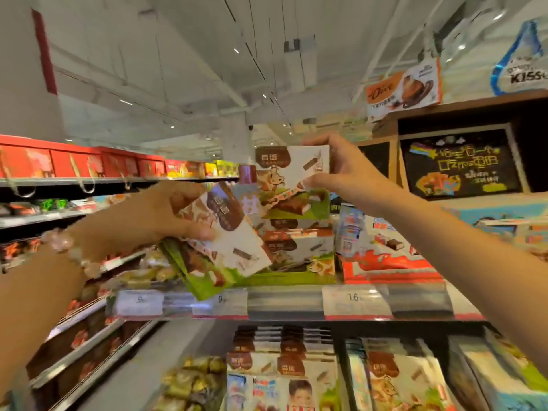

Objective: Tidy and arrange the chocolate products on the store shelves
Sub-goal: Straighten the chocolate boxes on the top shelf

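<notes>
My left hand [166, 215] grips a tilted stack of flat chocolate boxes [225, 247], white, brown and green with a cow print, just in front of the shelf [284, 304]. My right hand [338, 173] holds one more of the same chocolate boxes [284, 179] upright by its right edge, above a display stack of these boxes [296, 247] on the shelf. The stack's lower boxes are partly hidden behind the ones in my left hand.
Red and white Kinder boxes [385, 256] stand right of the stack. Price tags [353, 298] line the shelf edge. More chocolate packs [284, 360] fill the lower shelf. Red gift boxes [74, 164] sit on the left aisle shelf. A chalkboard sign [459, 164] hangs at upper right.
</notes>
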Demonstrator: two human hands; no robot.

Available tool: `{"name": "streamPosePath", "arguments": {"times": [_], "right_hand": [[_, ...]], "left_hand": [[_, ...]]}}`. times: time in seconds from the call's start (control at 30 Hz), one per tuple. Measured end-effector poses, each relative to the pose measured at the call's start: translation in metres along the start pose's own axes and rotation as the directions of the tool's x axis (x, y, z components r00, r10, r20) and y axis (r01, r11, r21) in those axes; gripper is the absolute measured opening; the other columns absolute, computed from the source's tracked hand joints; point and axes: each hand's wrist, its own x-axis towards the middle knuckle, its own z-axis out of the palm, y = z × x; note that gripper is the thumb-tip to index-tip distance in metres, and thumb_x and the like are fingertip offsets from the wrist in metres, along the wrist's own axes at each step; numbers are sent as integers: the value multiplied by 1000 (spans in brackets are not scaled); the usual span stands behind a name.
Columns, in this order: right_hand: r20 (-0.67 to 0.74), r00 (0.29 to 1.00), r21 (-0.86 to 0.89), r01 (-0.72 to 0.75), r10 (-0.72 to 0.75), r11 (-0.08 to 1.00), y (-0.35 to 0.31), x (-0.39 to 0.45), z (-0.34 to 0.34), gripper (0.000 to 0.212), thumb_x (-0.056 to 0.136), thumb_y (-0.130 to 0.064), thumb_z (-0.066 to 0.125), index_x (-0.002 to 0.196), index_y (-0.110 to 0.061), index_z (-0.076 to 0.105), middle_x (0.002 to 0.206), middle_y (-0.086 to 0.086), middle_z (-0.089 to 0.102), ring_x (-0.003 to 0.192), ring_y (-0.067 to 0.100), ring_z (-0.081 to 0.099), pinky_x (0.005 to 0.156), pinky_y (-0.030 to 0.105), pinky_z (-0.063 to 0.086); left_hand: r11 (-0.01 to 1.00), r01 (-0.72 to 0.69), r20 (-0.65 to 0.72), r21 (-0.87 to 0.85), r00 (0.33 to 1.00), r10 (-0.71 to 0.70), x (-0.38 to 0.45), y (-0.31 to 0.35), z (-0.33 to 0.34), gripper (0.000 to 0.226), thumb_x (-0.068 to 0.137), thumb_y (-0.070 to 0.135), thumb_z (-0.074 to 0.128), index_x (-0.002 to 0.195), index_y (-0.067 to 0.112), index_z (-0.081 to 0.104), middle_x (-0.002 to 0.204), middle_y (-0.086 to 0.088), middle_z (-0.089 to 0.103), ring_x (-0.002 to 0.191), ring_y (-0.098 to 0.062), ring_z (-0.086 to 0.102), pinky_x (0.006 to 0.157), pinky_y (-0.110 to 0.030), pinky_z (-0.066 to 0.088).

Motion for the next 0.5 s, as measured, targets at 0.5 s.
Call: {"name": "streamPosePath", "arguments": {"times": [0.5], "right_hand": [[149, 987, -302, 109, -66, 947, 5, 39, 87, 43, 76, -3, 71, 106, -18, 45, 102, -4, 52, 89, 6, 59, 68, 17, 53]], "left_hand": [[957, 5, 91, 289, 995, -33, 4, -67, 14, 24, 64, 34, 84, 77, 22, 67, 117, 30, 59, 97, 4, 61, 81, -24, 52]]}}
